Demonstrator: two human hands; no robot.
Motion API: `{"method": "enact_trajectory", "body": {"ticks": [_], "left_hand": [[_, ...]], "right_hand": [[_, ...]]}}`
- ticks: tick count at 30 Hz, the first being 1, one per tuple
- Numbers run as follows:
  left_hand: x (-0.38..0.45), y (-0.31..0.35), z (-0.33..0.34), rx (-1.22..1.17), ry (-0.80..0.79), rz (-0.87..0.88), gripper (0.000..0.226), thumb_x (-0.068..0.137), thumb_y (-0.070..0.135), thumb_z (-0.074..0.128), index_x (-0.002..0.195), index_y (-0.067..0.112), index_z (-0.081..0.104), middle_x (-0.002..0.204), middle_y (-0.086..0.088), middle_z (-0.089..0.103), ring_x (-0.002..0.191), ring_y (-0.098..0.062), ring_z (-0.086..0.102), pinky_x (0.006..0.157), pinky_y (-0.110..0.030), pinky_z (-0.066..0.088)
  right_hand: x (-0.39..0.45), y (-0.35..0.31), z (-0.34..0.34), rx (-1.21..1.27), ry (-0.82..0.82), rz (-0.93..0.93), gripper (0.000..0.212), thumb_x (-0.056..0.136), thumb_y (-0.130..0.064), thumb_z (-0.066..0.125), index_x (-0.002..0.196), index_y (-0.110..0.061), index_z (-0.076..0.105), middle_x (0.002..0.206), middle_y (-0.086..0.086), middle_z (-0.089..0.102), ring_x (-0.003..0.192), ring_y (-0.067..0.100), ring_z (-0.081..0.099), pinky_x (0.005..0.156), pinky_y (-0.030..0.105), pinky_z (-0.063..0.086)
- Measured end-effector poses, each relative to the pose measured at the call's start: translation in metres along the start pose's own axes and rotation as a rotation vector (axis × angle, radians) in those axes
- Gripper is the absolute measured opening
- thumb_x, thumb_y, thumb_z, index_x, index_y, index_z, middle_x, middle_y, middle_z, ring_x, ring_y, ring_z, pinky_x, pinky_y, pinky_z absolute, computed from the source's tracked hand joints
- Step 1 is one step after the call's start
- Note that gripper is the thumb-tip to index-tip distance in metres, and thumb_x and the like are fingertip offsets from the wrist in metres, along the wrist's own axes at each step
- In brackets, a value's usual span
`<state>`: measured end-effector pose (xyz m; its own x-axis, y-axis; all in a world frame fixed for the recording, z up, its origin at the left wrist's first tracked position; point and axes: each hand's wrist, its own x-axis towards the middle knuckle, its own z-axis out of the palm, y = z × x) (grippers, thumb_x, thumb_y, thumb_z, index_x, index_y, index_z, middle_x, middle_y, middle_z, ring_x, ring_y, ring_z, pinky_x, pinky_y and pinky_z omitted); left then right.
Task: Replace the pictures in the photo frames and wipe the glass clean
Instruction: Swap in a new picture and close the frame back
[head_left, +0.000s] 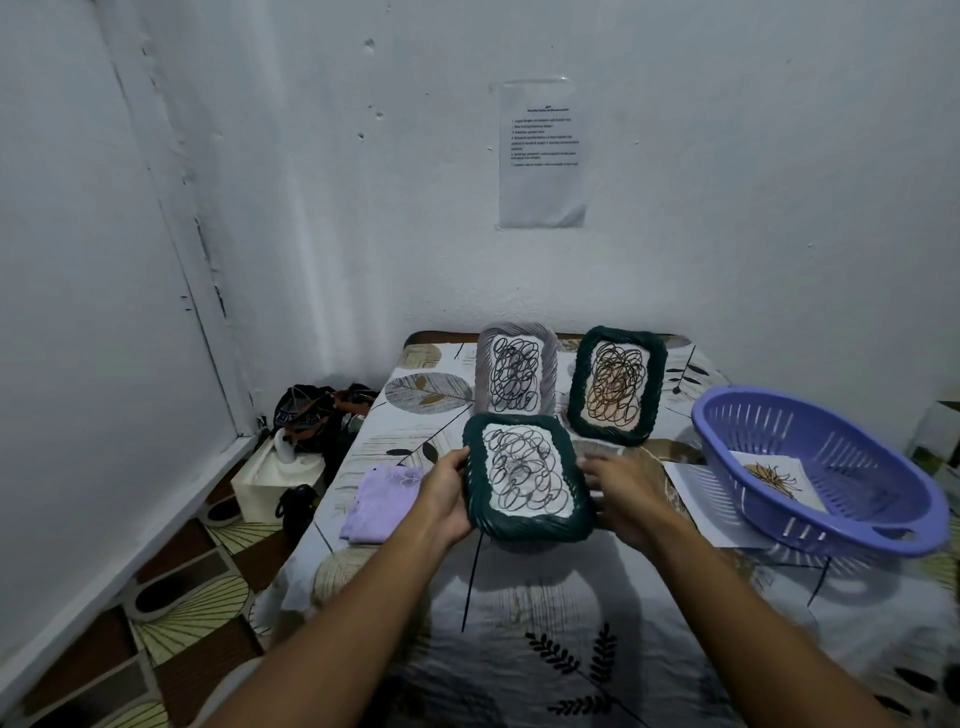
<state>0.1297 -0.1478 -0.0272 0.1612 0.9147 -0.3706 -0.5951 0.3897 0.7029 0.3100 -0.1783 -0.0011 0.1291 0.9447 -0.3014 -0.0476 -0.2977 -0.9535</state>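
A dark green photo frame (524, 480) with a scribble picture is held tilted above the table. My left hand (447, 493) grips its left edge, and my right hand (621, 491) holds its right edge from behind. Two more frames lean against the wall: a grey frame (515, 375) and another green frame (615, 385), each holding a scribble picture. A folded lilac cloth (379, 501) lies left of the held frame. A purple basket (818, 470) at right holds a flower picture (776, 478).
The table (519, 613) has a leaf-patterned cover and stands against the white wall. A sheet of paper (691, 493) lies under the basket. On the floor at left sit a white box (272, 480) and a dark bag (317, 415).
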Motion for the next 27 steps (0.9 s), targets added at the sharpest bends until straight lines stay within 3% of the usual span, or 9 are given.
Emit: {"method": "enact_trajectory", "body": {"ticks": [5, 10, 13, 16, 20, 23, 25, 27], "left_hand": [[0.006, -0.010, -0.007, 0.010, 0.040, -0.046, 0.035, 0.102, 0.020, 0.035, 0.096, -0.002, 0.062, 0.079, -0.019, 0.071, 0.082, -0.033, 0.063, 0.074, -0.048, 0.052], [0.009, -0.010, -0.009, 0.205, 0.191, 0.056, 0.031, 0.103, 0.023, 0.040, 0.087, 0.005, 0.059, 0.083, -0.014, 0.064, 0.075, -0.025, 0.059, 0.066, -0.034, 0.049], [0.011, -0.007, -0.011, 0.366, 0.237, 0.099, 0.029, 0.102, 0.031, 0.041, 0.098, 0.006, 0.056, 0.086, -0.011, 0.063, 0.077, -0.023, 0.059, 0.069, -0.033, 0.048], [0.010, -0.001, -0.012, 0.418, 0.230, 0.031, 0.037, 0.102, 0.040, 0.039, 0.114, 0.008, 0.052, 0.108, -0.017, 0.063, 0.094, -0.028, 0.060, 0.083, -0.039, 0.049], [0.009, 0.004, -0.009, 0.388, 0.211, -0.011, 0.055, 0.100, 0.048, 0.037, 0.133, 0.005, 0.045, 0.125, -0.023, 0.058, 0.091, -0.028, 0.060, 0.079, -0.038, 0.049], [0.009, 0.008, -0.006, 0.399, 0.207, -0.019, 0.061, 0.099, 0.052, 0.036, 0.137, 0.005, 0.042, 0.134, -0.026, 0.053, 0.108, -0.032, 0.059, 0.082, -0.038, 0.047], [0.009, 0.010, -0.003, 0.431, 0.210, -0.008, 0.060, 0.099, 0.053, 0.035, 0.133, 0.005, 0.045, 0.128, -0.025, 0.057, 0.095, -0.028, 0.061, 0.076, -0.034, 0.047], [0.009, 0.011, 0.001, 0.449, 0.217, -0.007, 0.055, 0.098, 0.055, 0.035, 0.122, 0.008, 0.049, 0.104, -0.019, 0.065, 0.079, -0.022, 0.058, 0.069, -0.031, 0.046]], "right_hand": [[0.005, 0.020, 0.001, 0.309, -0.085, 0.101, 0.026, 0.099, 0.002, 0.035, 0.105, -0.005, 0.058, 0.090, 0.012, 0.062, 0.076, 0.023, 0.059, 0.063, 0.034, 0.047], [0.027, 0.034, 0.002, 0.266, 0.024, 0.104, 0.032, 0.097, 0.005, 0.034, 0.120, -0.001, 0.056, 0.098, 0.018, 0.067, 0.082, 0.029, 0.064, 0.064, 0.036, 0.051], [0.041, 0.040, 0.002, 0.229, 0.067, 0.107, 0.034, 0.096, 0.007, 0.033, 0.118, -0.002, 0.058, 0.098, 0.019, 0.068, 0.086, 0.032, 0.065, 0.068, 0.038, 0.053], [0.048, 0.044, 0.004, 0.211, 0.083, 0.103, 0.031, 0.096, 0.007, 0.034, 0.109, -0.006, 0.058, 0.094, 0.018, 0.067, 0.082, 0.031, 0.064, 0.068, 0.039, 0.053], [0.053, 0.047, 0.010, 0.181, 0.094, 0.116, 0.030, 0.096, 0.006, 0.034, 0.106, -0.008, 0.059, 0.095, 0.019, 0.067, 0.084, 0.032, 0.064, 0.072, 0.040, 0.054], [0.057, 0.047, 0.012, 0.143, 0.085, 0.106, 0.031, 0.097, 0.006, 0.034, 0.103, -0.008, 0.061, 0.093, 0.018, 0.067, 0.081, 0.031, 0.064, 0.068, 0.038, 0.054], [0.059, 0.045, 0.014, 0.112, 0.084, 0.089, 0.030, 0.097, 0.007, 0.035, 0.099, -0.008, 0.061, 0.088, 0.017, 0.067, 0.077, 0.029, 0.063, 0.063, 0.037, 0.053], [0.061, 0.044, 0.015, 0.068, 0.083, 0.077, 0.027, 0.097, 0.006, 0.038, 0.101, -0.007, 0.061, 0.086, 0.016, 0.066, 0.075, 0.029, 0.063, 0.061, 0.036, 0.052]]}}
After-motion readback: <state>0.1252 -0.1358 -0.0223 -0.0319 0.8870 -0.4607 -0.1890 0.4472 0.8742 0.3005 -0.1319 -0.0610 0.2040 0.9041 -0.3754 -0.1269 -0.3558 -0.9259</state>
